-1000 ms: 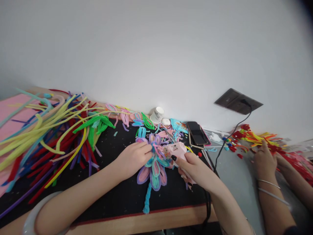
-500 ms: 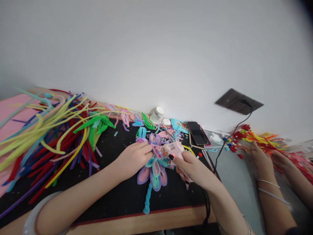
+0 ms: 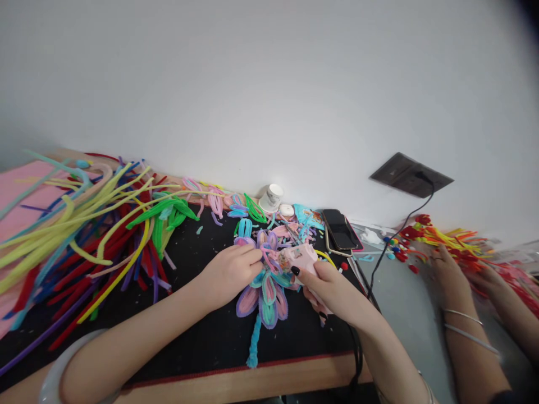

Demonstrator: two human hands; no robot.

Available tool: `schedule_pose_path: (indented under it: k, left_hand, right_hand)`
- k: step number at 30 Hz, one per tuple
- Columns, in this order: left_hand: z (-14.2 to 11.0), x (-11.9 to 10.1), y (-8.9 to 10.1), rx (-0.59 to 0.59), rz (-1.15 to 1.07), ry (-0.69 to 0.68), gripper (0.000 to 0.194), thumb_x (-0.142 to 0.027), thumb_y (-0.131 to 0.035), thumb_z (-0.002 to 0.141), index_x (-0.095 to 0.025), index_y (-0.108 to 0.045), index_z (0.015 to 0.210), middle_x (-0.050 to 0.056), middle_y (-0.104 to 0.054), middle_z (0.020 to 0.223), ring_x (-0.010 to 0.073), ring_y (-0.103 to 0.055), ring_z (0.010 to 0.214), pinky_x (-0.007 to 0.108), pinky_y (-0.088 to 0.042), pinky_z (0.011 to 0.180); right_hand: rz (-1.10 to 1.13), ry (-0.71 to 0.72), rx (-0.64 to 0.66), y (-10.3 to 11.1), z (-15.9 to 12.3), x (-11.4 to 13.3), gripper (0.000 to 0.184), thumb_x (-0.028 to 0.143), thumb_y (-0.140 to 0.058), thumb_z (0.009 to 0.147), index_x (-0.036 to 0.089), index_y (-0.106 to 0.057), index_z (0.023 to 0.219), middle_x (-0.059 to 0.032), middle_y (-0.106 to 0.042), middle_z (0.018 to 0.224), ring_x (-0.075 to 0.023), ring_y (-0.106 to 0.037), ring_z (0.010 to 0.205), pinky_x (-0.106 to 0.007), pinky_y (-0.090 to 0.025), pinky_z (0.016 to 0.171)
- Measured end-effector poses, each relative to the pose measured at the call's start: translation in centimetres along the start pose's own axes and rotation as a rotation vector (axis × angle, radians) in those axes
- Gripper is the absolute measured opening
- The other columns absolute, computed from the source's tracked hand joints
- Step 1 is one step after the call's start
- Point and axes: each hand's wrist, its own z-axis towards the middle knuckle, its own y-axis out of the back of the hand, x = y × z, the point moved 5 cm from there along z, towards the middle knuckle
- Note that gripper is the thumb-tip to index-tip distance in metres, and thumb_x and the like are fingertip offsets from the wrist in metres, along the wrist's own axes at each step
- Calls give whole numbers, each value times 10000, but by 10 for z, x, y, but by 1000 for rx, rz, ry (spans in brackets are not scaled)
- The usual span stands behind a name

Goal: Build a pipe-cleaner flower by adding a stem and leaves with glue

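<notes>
On the black mat lies a pipe-cleaner flower (image 3: 268,300) with purple, pink and teal looped petals and a twisted blue stem pointing toward me. My left hand (image 3: 236,272) is closed, pinching the flower's upper petals from the left; its fingertips are partly hidden. In my right hand (image 3: 322,286) is a pink glue gun (image 3: 304,257), fingers wrapped round its grip. Its front end points left at the flower's middle, close to my left fingertips. Whether the tip touches the petals cannot be made out.
Many loose pipe cleaners (image 3: 105,235) pile up at the left. Along the wall stand a paper cup (image 3: 272,197), a white case (image 3: 287,210) and a phone (image 3: 340,229). A black cord (image 3: 389,238) hangs from the socket. At the right, another person's hands (image 3: 452,278) handle red and yellow pieces.
The red light on the glue gun no longer shows. My hands and the flower have hardly moved. The other person's hands have shifted slightly.
</notes>
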Motion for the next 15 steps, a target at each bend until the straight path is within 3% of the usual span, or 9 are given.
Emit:
schedule_pose_path:
  k: [15]
  left_hand:
    - [0,0,0,1,4,-3,271,-141,-396,948,-157,-625,803,32,-559,776,175,-479,726,303,-369,648]
  right_hand:
    - [32,20,5,0,2,-8,317,397,-465,872,200,-385,636,66,-433,492,-56,-395,361,-179,-295,354]
